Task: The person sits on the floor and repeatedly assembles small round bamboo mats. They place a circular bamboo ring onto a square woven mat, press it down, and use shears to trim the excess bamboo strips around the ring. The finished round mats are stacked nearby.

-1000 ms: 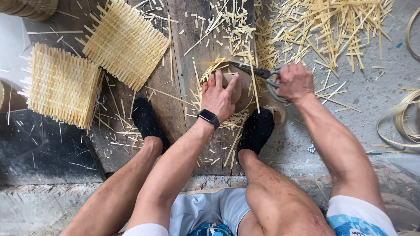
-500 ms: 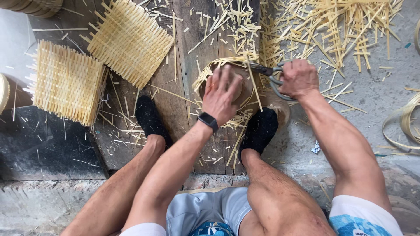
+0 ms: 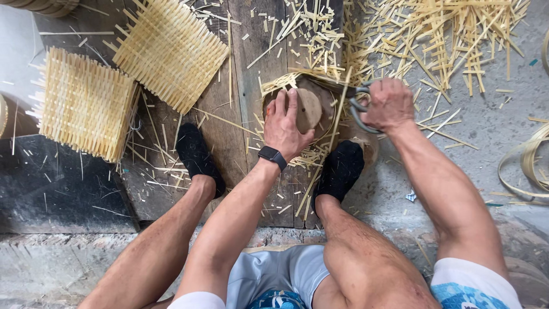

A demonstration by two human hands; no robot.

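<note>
- I'm looking down at my left hand [image 3: 289, 126], which is pressing a round wooden form [image 3: 309, 107] on the plank floor [image 3: 246, 74] between my two black-socked feet; the grip is spread flat over it, not curled.
- My right hand [image 3: 390, 104] is closing its grip tight around the grey handles of the scissors [image 3: 357, 100], blades pointing toward the form.
- Woven bamboo strips [image 3: 280, 83] are sticking out around the form's edge.
- Two woven mats [image 3: 86, 103] are lying well off to the left, with cut slivers [image 3: 457, 34] piling up at the upper right.
</note>
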